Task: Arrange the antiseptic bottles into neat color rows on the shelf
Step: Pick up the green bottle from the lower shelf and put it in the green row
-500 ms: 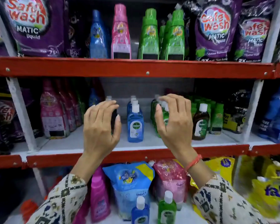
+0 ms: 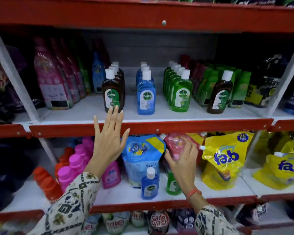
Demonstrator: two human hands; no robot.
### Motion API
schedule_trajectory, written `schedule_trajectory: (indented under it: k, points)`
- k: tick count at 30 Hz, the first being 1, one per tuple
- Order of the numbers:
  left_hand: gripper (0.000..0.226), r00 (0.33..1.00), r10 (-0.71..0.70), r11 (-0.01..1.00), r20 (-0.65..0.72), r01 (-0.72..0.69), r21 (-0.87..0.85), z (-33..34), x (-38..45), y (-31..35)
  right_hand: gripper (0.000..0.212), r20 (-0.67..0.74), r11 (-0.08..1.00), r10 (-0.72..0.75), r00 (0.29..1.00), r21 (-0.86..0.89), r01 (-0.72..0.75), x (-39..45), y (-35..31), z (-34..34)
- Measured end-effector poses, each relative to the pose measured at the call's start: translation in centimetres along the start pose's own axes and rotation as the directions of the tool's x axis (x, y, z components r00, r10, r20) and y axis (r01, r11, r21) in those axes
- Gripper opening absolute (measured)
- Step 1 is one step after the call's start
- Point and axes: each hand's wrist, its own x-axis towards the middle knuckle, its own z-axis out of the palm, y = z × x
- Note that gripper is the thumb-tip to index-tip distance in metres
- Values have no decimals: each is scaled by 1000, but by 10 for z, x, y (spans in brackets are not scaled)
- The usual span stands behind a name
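Note:
Three rows of antiseptic bottles run front to back on the middle shelf (image 2: 202, 114): brown (image 2: 112, 94), blue (image 2: 146, 97) and green (image 2: 181, 95). A single brown bottle (image 2: 220, 97) stands apart to the right of the green row. My left hand (image 2: 109, 139) is open, fingers spread, its fingertips at the base of the front brown bottle. One shelf down stand a small blue bottle (image 2: 150, 185) and a green bottle (image 2: 172, 185), the green one partly hidden by my right hand (image 2: 183, 160). That hand is open in front of a pink pouch (image 2: 174, 143).
Pink refill packs (image 2: 51, 78) stand left of the brown row, green bottles (image 2: 209, 85) right of the green row. On the lower shelf are pink bottles (image 2: 76, 163), a blue pouch (image 2: 141, 155) and yellow pouches (image 2: 226, 158). White uprights (image 2: 12, 72) and the red shelf lip (image 2: 210, 126) bound the bay.
The view has moved closer and lower. My left hand has let go of the brown bottle and dropped to the shelf lip. My right hand has gone from the green row down to the lower shelf.

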Motion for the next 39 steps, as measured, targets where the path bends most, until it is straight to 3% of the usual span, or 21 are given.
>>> schedule_trajectory:
  k: [6, 11, 15, 18, 22, 27, 31, 35, 39]
  points:
    - [63, 999, -26, 999, 42, 27, -24, 23, -14, -6, 90, 114, 955, 290, 950, -96, -280, -43, 51, 31]
    - [58, 999, -32, 997, 3, 32, -70, 24, -14, -6, 90, 195, 885, 457, 868, -199, -421, -72, 71, 48]
    - [56, 999, -40, 995, -17, 39, -88, 26, -15, -5, 99, 196, 792, 610, 768, -140, -594, -80, 75, 57]
    - [55, 998, -51, 994, -35, 47, -98, 26, -15, -3, 91, 158, 737, 675, 721, -116, -665, -76, 73, 58]
    - [56, 999, -47, 994, -25, 45, -97, 25, -15, -2, 78, 123, 739, 673, 729, -134, -660, -72, 71, 54]
    - [58, 999, -45, 995, -27, 42, -95, 27, -15, -2, 74, 71, 868, 497, 865, -70, -492, -62, 62, 30]
    - [60, 998, -51, 992, -19, 49, -115, 27, -15, 0, 77, 34, 934, 356, 934, -50, -354, -34, 42, 4]
    - [63, 999, -37, 992, 6, 38, -122, 27, -23, -3, 91, -22, 960, 281, 959, -4, -281, -8, 12, -26]
    - [64, 995, -41, 990, 95, 54, -129, 38, -42, 4, 82, -3, 966, 255, 967, 35, -255, 9, -5, -46]
